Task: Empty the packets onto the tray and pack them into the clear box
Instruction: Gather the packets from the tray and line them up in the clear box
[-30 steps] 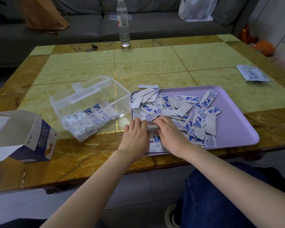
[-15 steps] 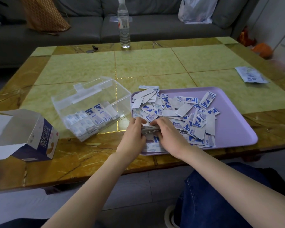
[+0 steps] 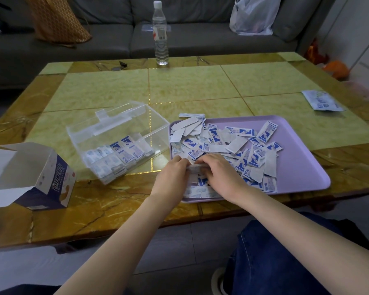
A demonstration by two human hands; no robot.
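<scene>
Left hand [image 3: 173,173] and right hand [image 3: 219,174] pinch a small stack of plaster packets [image 3: 195,167] at the tray's [image 3: 303,167] near-left corner. Loose grip could fan the stack, spilling short of the clear box [image 3: 117,137].

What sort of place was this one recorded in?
Most likely a home living room: a grey sofa stands behind a tiled coffee table, a plastic bag lies on the sofa, and a water bottle stands at the table's far edge.
</scene>
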